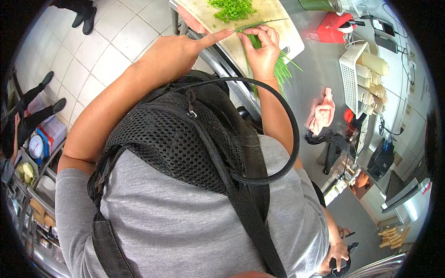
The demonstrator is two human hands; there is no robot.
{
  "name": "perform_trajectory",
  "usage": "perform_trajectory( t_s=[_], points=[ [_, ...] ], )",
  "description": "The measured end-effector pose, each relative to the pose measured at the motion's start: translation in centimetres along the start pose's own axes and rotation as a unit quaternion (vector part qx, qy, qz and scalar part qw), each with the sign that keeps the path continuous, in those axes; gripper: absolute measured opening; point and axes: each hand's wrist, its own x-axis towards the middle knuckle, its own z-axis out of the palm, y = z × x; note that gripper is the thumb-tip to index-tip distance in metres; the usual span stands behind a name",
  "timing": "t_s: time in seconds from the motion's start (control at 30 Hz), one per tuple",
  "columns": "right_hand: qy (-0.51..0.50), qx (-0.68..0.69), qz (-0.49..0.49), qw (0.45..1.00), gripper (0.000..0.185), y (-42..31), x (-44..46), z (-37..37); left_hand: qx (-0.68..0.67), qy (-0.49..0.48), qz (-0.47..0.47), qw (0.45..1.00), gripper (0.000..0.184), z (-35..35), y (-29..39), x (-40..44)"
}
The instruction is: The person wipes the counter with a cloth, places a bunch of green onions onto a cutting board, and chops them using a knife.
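A cutting board (293, 41) lies on the steel counter at the top. My left hand (174, 54) is closed on a knife (262, 23), index finger stretched along it; its handle is hidden in my grip. The thin blade points right, seen nearly edge-on. Curled on the board just below the blade, my right hand (262, 46) holds a bunch of spring onions (282, 72), long green stalks that trail past my wrist. Beyond the blade sits a heap of finely chopped spring onion (232, 8).
A pink cloth (322, 111), white basket of bottles (347, 69) and red container (330, 28) stand on the counter at right. Someone's shoes (84, 21) are at upper left, another person's legs (34, 109) at left. Another person's hand (338, 255) shows lower right.
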Motion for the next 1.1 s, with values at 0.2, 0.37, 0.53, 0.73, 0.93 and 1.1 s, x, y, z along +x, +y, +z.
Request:
perform_trajectory(
  t_s=[0.2,0.37,0.53,0.73,0.93,1.1],
  points=[
    [0.014,0.006,0.017,1.0,0.019,-0.2,-0.1,0.1,-0.003,-0.017,-0.013,1.0,0.093,-0.2,0.1,-1.0],
    [0.018,-0.001,0.001,1.0,0.018,-0.1,0.0,0.1,0.009,-0.051,-0.034,0.998,0.096,-0.7,0.3,-2.4],
    [0.014,0.006,0.012,1.0,0.018,0.1,-0.1,0.1,0.0,-0.01,0.0,1.0,0.098,1.2,-0.1,0.2],
    [0.019,0.004,0.009,1.0,0.018,0.1,0.0,0.2,-0.007,-0.036,-0.024,0.999,0.097,0.1,0.1,-0.8],
    [0.011,-0.009,0.007,1.0,0.018,0.0,0.1,0.1,0.008,-0.061,-0.029,0.998,0.096,-0.1,0.5,0.0],
    [-0.002,-0.015,0.012,1.0,0.019,-0.3,0.3,-0.1,-0.009,-0.029,-0.013,0.999,0.095,1.3,-0.6,1.2]
  ],
)
